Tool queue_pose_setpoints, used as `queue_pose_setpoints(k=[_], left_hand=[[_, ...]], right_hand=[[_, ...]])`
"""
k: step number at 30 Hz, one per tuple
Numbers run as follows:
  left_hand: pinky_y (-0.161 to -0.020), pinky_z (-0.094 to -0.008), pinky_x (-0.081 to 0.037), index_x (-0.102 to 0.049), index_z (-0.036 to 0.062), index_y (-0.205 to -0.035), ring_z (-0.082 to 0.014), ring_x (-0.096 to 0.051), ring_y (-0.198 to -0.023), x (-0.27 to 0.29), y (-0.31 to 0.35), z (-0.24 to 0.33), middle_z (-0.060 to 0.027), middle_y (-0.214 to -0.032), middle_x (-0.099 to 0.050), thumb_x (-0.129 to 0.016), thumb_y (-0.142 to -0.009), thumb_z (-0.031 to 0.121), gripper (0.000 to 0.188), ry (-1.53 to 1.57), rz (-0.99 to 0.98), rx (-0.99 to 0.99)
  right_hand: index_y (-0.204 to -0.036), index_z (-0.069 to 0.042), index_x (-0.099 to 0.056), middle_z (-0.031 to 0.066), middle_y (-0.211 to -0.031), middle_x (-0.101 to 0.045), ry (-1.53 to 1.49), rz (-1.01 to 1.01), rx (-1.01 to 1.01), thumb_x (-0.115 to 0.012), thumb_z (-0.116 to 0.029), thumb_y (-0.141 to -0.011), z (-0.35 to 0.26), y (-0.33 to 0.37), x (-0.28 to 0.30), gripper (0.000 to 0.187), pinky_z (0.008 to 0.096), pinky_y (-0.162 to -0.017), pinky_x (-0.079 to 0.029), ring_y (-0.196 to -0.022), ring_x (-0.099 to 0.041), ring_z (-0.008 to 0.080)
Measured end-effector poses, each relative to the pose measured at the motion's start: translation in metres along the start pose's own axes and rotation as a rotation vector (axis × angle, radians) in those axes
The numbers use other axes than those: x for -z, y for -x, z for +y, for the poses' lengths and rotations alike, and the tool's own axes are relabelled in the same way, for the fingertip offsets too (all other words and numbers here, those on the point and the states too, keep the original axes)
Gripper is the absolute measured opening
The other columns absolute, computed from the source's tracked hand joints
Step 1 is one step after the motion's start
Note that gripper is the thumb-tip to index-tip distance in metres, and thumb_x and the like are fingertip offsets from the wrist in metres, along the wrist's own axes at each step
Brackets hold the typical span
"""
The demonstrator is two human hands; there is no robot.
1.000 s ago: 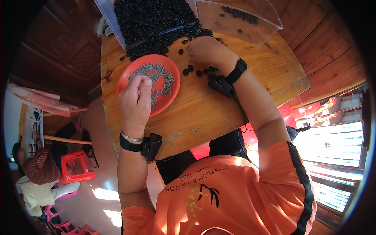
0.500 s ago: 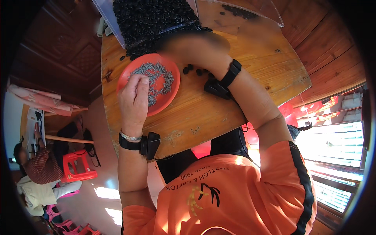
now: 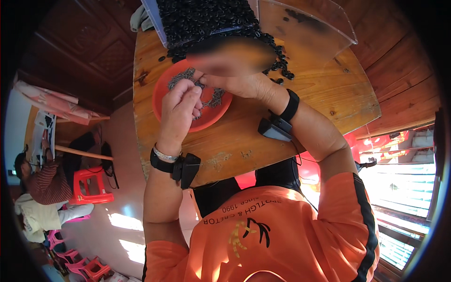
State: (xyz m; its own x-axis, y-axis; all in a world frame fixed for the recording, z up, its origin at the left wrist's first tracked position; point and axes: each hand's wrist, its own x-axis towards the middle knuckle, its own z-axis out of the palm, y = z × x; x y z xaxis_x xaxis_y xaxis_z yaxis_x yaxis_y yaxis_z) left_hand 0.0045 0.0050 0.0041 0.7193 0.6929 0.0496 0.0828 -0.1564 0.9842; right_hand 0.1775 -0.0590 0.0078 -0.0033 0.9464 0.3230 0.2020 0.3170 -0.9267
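Observation:
Both hands meet above a red plate [image 3: 164, 98] that holds small grey metal pieces [image 3: 181, 76]. My left hand [image 3: 181, 109] pinches a small piece at its fingertips over the plate. My right hand [image 3: 244, 85] comes in from the right, its fingertips touching the same spot and holding a small black ring [image 3: 200, 84]. A large heap of black rings [image 3: 206, 21] lies just beyond the plate, with loose rings [image 3: 283, 66] scattered at its right edge. Each wrist carries a black band with a small device.
The plate sits on a round wooden table [image 3: 305, 113]. A clear plastic bin [image 3: 310, 28] stands at the far right of the table. Another person [image 3: 40, 181] sits near a red stool [image 3: 89, 185] at the lower left, with pink stools [image 3: 80, 265] below.
My right hand has moved left from the loose rings to the plate, meeting my left hand. My left hand has lifted slightly above the grey pieces.

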Motion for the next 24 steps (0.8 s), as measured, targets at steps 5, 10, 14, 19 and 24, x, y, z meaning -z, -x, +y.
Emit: queue_pose_setpoints(k=[5,10,14,19,24], left_hand=[[-0.047,-0.0185,-0.038,-0.056,0.0044,-0.084,-0.0055,-0.048,-0.052,0.005,-0.001,-0.003,0.0001,-0.063,-0.053,-0.05,-0.09,0.018,0.016,0.071,-0.004,0.047],[-0.046,-0.0178,-0.038,-0.054,0.0057,-0.083,-0.0063,-0.05,-0.051,0.002,0.0,0.003,-0.0002,-0.063,-0.054,-0.047,-0.09,0.019,0.016,0.207,-0.005,0.079],[-0.046,-0.0192,-0.039,-0.053,0.0061,-0.083,-0.0079,-0.05,-0.05,0.005,-0.001,0.001,-0.0013,-0.062,-0.054,-0.046,-0.089,0.02,0.016,0.284,0.002,0.062],[-0.046,-0.0212,-0.039,-0.05,0.0072,-0.08,-0.0106,-0.049,-0.049,0.012,-0.004,-0.002,-0.0036,-0.062,-0.053,-0.044,-0.088,0.021,0.017,0.433,-0.044,0.094],[-0.047,-0.0207,-0.038,-0.05,0.007,-0.081,-0.0105,-0.048,-0.049,0.013,-0.005,-0.005,-0.0034,-0.063,-0.053,-0.039,-0.088,0.019,0.017,0.469,-0.105,0.103]], right_hand=[[-0.097,-0.001,-0.062,0.0029,-0.088,-0.065,0.145,-0.03,0.025,-0.057,-0.005,-0.086,-0.005,0.0,-0.006,0.013,0.0221,-0.077,-0.047,-0.084,-0.059,0.0074],[-0.096,0.0,-0.063,0.0031,-0.088,-0.065,0.105,0.032,0.003,-0.057,-0.003,-0.086,-0.009,0.003,-0.012,0.012,0.023,-0.072,-0.049,-0.08,-0.06,0.0083],[-0.096,-0.001,-0.063,0.004,-0.087,-0.065,0.204,0.074,0.048,-0.056,-0.002,-0.085,-0.007,0.003,-0.017,0.012,0.0223,-0.068,-0.051,-0.076,-0.061,0.0081],[-0.096,-0.003,-0.064,0.0057,-0.082,-0.064,0.286,0.087,0.289,-0.061,-0.003,-0.083,-0.005,0.004,-0.018,0.014,0.025,-0.064,-0.051,-0.073,-0.062,0.0115],[-0.094,-0.004,-0.065,0.0069,-0.08,-0.064,0.352,0.098,0.398,-0.065,-0.005,-0.081,-0.005,0.003,-0.017,0.013,0.0267,-0.062,-0.05,-0.071,-0.062,0.0151]])
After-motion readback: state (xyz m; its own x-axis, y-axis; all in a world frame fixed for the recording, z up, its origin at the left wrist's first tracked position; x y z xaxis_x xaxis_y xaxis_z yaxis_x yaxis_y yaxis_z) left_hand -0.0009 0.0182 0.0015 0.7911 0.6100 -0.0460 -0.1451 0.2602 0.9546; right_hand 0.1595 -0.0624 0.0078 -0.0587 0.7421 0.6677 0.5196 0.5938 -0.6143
